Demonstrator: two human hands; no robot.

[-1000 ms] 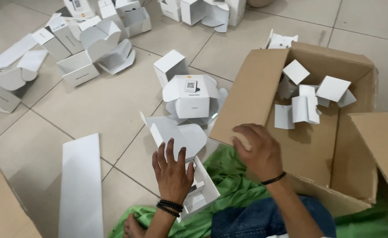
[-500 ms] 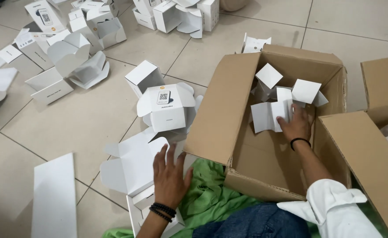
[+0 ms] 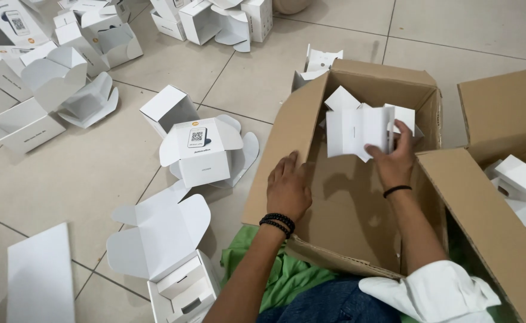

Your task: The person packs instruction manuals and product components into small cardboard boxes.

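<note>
Many small white cartons (image 3: 95, 42) lie scattered over the tiled floor (image 3: 65, 173) at the far left, most with their flaps open, and a flat white sheet (image 3: 41, 278) rests near the bottom left corner. Closer in, an open white box (image 3: 182, 287) sits on the floor with its lid folded back, and beyond it a closed white box with a small printed square on top (image 3: 202, 152) stands with flaps spread around it. Further right, the person's left hand (image 3: 288, 190), wearing dark beaded bracelets (image 3: 278, 222) at the wrist, lies flat against the inner face of the near flap of a large brown cardboard box (image 3: 358, 209), fingers extended and slightly apart, gripping nothing. Green cloth (image 3: 275, 275) shows beneath that arm. Inside the brown box, held up above its floor, is a folded white card insert (image 3: 358, 128); the right hand (image 3: 394, 158) pinches its right-hand edge, fingers curled closed around the card with the thumb on the near side. A thin dark band (image 3: 397, 191) circles that wrist, and a white sleeve (image 3: 436, 293) is pushed up the forearm. At the far right a second brown cardboard box (image 3: 502, 119) stands just beside the first, with more small white boxes (image 3: 523, 179) inside it.
</note>
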